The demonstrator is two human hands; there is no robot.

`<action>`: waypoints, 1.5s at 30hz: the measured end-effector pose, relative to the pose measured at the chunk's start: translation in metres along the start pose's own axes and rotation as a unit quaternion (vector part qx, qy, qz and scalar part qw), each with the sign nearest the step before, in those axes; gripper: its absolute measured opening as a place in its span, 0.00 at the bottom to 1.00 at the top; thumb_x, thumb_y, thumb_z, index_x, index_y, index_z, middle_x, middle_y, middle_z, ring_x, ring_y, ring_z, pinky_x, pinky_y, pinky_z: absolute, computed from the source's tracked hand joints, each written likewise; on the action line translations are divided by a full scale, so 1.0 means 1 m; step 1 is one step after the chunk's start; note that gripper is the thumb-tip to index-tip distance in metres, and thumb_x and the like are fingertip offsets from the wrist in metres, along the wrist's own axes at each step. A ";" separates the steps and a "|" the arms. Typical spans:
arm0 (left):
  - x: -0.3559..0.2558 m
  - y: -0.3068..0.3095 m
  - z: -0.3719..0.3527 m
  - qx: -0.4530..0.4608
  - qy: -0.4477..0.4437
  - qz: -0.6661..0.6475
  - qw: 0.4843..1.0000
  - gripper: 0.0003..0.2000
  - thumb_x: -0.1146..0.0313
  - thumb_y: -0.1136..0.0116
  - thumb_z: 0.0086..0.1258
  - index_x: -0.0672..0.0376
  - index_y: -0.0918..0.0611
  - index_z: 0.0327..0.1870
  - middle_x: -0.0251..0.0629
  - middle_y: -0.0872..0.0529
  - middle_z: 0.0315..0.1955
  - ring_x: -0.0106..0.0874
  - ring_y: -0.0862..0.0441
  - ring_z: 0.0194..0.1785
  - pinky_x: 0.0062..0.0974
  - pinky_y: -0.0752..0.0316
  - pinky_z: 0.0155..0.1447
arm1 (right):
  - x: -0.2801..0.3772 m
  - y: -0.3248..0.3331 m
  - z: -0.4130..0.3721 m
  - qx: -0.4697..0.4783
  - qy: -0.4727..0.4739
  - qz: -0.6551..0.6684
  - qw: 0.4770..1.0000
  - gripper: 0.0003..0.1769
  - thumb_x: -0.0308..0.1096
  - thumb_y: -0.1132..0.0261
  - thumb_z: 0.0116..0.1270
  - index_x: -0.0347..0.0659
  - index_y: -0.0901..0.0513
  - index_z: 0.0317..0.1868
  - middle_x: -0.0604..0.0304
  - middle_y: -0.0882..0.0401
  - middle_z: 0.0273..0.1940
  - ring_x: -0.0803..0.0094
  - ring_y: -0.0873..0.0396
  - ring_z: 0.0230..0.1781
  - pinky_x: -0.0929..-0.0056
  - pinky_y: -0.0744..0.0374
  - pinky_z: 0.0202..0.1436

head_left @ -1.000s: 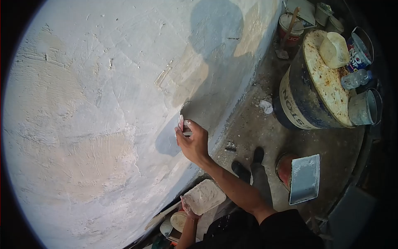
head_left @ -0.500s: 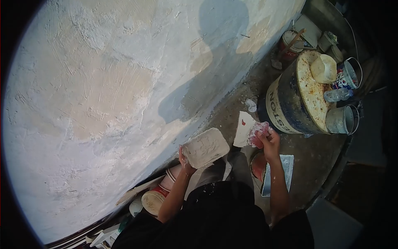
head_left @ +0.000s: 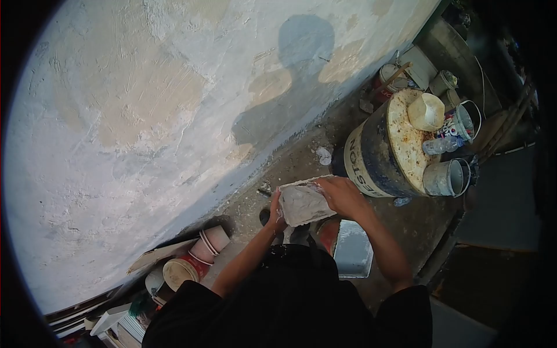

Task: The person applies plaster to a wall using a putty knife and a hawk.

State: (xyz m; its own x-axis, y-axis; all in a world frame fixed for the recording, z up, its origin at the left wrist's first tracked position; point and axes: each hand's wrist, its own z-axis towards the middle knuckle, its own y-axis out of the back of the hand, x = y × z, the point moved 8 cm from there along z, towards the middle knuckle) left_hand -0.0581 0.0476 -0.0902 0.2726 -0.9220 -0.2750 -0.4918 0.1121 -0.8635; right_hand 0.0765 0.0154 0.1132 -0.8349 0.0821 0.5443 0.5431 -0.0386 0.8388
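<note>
A pale, plaster-smeared rectangular tray (head_left: 304, 203) is held in front of my body. My left hand (head_left: 277, 211) is closed on its left end. My right hand (head_left: 341, 194) lies over the tray's right end, its fingers bent at the upper edge; what they grip is hidden, and the white scraper cannot be made out. Behind the tray stands a wall (head_left: 145, 127) with patchy, rough plaster and a shadow on it.
A large drum (head_left: 371, 151) stands at the right, bearing a cut plastic jug (head_left: 426, 112), a bottle (head_left: 442, 145) and metal pails. A grey rectangular tray (head_left: 354, 249) lies on the floor beside a reddish bucket (head_left: 328, 235). More buckets (head_left: 180, 272) stand lower left.
My right hand has moved left onto the tray's end, and the scraper it held is no longer visible. The tray has shifted slightly right. The view has turned, moving the drum leftward.
</note>
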 end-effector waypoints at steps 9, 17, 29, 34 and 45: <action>0.028 -0.040 0.001 0.003 -0.021 -0.023 1.000 0.38 0.35 0.61 0.71 0.63 0.32 0.68 0.50 0.24 0.61 0.46 0.24 0.63 0.46 0.31 0.69 | -0.020 0.013 -0.017 0.070 0.032 0.008 0.997 0.19 0.22 0.40 0.60 0.37 0.21 0.53 0.42 0.18 0.41 0.44 0.20 0.44 0.52 0.23 0.48; 0.043 -0.039 0.011 0.019 -0.051 0.029 0.998 0.35 0.37 0.60 0.73 0.58 0.33 0.70 0.48 0.25 0.63 0.44 0.24 0.63 0.44 0.29 0.68 | -0.021 0.001 -0.028 0.126 0.098 0.005 0.987 0.18 0.24 0.41 0.60 0.42 0.20 0.52 0.42 0.20 0.32 0.43 0.20 0.39 0.49 0.24 0.43; 0.046 -0.075 -0.003 0.063 -0.023 0.065 0.996 0.35 0.37 0.62 0.75 0.55 0.35 0.72 0.44 0.26 0.64 0.41 0.26 0.65 0.42 0.30 0.69 | 0.004 0.025 -0.019 0.126 0.108 -0.039 0.985 0.14 0.27 0.41 0.63 0.45 0.19 0.49 0.45 0.19 0.31 0.45 0.19 0.38 0.49 0.23 0.42; 0.045 -0.070 -0.004 -0.002 -0.024 0.101 0.995 0.32 0.40 0.60 0.74 0.57 0.31 0.68 0.45 0.23 0.59 0.42 0.22 0.61 0.44 0.28 0.66 | 0.004 -0.005 -0.022 0.214 0.139 -0.063 0.965 0.15 0.26 0.42 0.62 0.48 0.18 0.49 0.44 0.18 0.31 0.45 0.18 0.37 0.49 0.22 0.41; 0.026 -0.082 -0.001 0.083 -0.128 0.105 0.983 0.37 0.39 0.62 0.74 0.61 0.38 0.73 0.48 0.30 0.67 0.41 0.28 0.67 0.40 0.33 0.70 | -0.038 0.044 -0.043 0.113 -0.020 0.003 0.993 0.15 0.27 0.37 0.58 0.36 0.22 0.46 0.41 0.19 0.32 0.42 0.20 0.36 0.50 0.24 0.41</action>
State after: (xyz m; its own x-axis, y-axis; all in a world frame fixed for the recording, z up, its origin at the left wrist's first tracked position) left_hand -0.0110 0.0139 -0.0263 0.3896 -0.7501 -0.5344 -0.4232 0.3696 -0.8272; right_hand 0.1283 -0.0327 0.1302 -0.8302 0.1213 0.5442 0.5575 0.1843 0.8094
